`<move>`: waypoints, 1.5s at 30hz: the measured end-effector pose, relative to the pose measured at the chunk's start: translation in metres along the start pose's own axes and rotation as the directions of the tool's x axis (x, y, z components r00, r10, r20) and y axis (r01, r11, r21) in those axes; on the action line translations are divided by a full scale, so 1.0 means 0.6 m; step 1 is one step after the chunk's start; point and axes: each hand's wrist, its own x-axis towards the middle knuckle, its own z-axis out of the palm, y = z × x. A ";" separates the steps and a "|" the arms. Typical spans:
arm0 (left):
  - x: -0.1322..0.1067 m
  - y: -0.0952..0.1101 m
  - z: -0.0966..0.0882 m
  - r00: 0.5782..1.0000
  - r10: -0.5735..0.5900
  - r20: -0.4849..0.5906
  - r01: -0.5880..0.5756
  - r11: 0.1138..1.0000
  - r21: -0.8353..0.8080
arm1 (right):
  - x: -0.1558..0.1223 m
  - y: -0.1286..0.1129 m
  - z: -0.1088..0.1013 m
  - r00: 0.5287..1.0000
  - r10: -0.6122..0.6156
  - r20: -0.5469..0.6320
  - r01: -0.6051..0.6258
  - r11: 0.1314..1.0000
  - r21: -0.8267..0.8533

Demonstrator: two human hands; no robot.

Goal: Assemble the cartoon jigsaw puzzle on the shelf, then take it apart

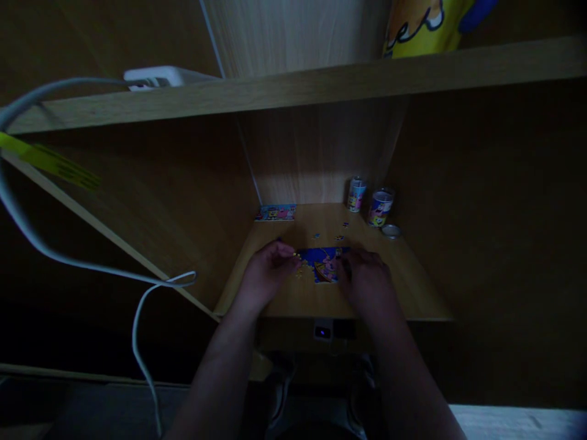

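Note:
A partly assembled jigsaw puzzle (323,260), blue with a pink figure and a brown boat-like shape, lies on the wooden shelf between my hands. At its left side, my left hand (271,269) is closed in a pinch on a small yellowish puzzle piece (297,256). More yellow pieces (299,274) lie just below those fingertips. My right hand (364,275) covers the puzzle's right edge with its fingers curled together; what they grip there is hidden. Several loose puzzle pieces (339,238) are scattered behind the puzzle.
Two cartoon-printed tins (356,194) (380,209) stand at the back right, with a round metal lid (391,231) beside them. A colourful picture card (276,212) lies back left. An upper shelf (293,91) crosses overhead, and a white cable (92,264) hangs at the left.

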 end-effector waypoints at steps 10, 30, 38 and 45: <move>-0.042 -0.032 -0.019 0.998 -0.023 0.060 0.025 0.999 -0.028 | -0.006 0.006 0.007 0.995 -0.053 -0.089 0.058 0.996 0.061; -0.042 -0.015 -0.010 0.966 -0.045 0.255 0.093 0.979 -0.180 | -0.019 -0.065 0.013 0.908 -0.387 -0.160 0.418 0.857 0.302; -0.041 -0.019 -0.026 0.997 0.041 0.070 -0.044 0.998 0.045 | -0.017 -0.067 0.018 0.911 -0.394 -0.121 0.412 0.866 0.283; -0.038 -0.029 -0.045 0.928 0.320 0.192 -0.372 0.835 0.405 | -0.010 -0.071 0.021 0.920 -0.389 -0.042 0.386 0.885 0.261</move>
